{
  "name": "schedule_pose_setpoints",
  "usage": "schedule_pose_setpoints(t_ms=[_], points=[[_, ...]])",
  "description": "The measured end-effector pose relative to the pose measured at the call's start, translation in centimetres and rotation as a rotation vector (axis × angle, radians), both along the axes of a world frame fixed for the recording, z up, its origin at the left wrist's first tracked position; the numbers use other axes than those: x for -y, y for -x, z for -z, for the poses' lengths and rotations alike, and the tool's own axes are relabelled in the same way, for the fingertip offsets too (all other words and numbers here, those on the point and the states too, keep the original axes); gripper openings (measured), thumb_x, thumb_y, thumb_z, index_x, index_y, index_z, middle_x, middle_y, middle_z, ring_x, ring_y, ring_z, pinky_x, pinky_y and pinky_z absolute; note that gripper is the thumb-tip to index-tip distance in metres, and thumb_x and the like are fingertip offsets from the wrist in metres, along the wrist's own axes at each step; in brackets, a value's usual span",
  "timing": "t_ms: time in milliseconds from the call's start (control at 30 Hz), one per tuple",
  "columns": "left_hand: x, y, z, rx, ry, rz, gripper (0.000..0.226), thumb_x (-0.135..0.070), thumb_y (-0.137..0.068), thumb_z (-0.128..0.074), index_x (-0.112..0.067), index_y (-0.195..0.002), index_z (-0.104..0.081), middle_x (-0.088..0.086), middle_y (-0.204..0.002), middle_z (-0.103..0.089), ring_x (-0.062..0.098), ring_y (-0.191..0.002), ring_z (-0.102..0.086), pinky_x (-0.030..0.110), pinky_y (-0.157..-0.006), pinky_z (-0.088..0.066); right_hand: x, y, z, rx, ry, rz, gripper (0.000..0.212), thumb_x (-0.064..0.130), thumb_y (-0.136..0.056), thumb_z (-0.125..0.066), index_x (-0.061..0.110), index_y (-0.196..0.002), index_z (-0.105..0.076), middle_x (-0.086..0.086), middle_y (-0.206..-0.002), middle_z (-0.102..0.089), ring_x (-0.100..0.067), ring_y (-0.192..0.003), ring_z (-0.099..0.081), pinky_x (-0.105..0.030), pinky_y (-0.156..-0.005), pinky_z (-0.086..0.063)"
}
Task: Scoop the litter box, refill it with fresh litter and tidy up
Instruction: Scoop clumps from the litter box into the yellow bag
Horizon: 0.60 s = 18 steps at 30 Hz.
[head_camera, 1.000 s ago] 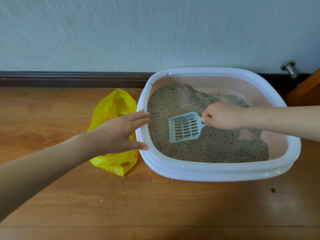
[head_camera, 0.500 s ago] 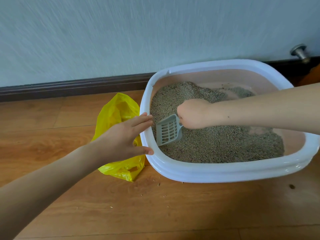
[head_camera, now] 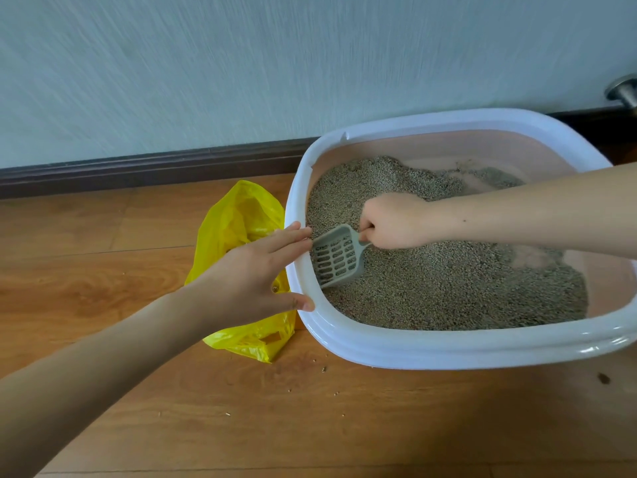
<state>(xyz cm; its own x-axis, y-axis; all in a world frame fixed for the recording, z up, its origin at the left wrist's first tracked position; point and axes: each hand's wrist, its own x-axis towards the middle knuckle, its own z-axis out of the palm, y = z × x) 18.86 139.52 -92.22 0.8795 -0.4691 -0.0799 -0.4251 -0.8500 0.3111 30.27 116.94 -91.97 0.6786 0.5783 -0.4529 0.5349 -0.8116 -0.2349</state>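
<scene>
Grey slotted scoop sits low in the litter at the left wall of the litter box, handle gripped in my right hand, fist closed round it. Left hand is flat w/ fingers straight, pressing the box rim to steady it. Yellow bag lies on the wood floor just beside the box, behind that hand. Scooping step, I'd say; next: lift, sift, carry over the rim into the bag w/o spilling.
</scene>
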Motion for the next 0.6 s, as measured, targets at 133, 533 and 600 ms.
schedule_pose_setpoints(t_ms=[133, 533, 600], points=[[0.0, 0.0, -0.1, -0.009, 0.001, -0.006, 0.099, -0.080, -0.069, -0.041, -0.018, -0.146, -0.038, -0.010, -0.155, -0.027, -0.002, -0.143, -0.012, 0.018, -0.113, -0.013, 1.4, 0.3, 0.6, -0.133, -0.141, 0.057, 0.028, 0.031, -0.096, -0.055, 0.016, -0.081, -0.074, 0.004, -0.052, -0.054, -0.011, -0.041, -0.036, -0.024, -0.046, -0.035], [0.0, 0.0, 0.0, 0.003, -0.006, -0.005, 0.103, -0.084, -0.067, -0.037, -0.019, -0.146, -0.038, -0.014, -0.154, -0.024, -0.009, -0.140, -0.006, 0.009, -0.108, -0.006, 5.0, 0.0, -1.0, -0.148, -0.193, 0.135, 0.028, 0.024, -0.096, -0.055, 0.014, -0.076, -0.072, 0.002, -0.056, -0.060, -0.010, -0.042, -0.037, -0.020, -0.042, -0.032], [0.0, 0.0, 0.0, 0.008, 0.000, -0.003, 0.105, -0.087, -0.067, -0.033, -0.019, -0.146, -0.038, -0.014, -0.154, -0.024, -0.009, -0.140, -0.007, 0.012, -0.110, -0.006, 5.4, 0.4, -1.2, -0.150, -0.175, 0.124, 0.029, 0.024, -0.095, -0.055, 0.016, -0.072, -0.070, 0.004, -0.052, -0.058, -0.009, -0.040, -0.036, -0.020, -0.043, -0.032]])
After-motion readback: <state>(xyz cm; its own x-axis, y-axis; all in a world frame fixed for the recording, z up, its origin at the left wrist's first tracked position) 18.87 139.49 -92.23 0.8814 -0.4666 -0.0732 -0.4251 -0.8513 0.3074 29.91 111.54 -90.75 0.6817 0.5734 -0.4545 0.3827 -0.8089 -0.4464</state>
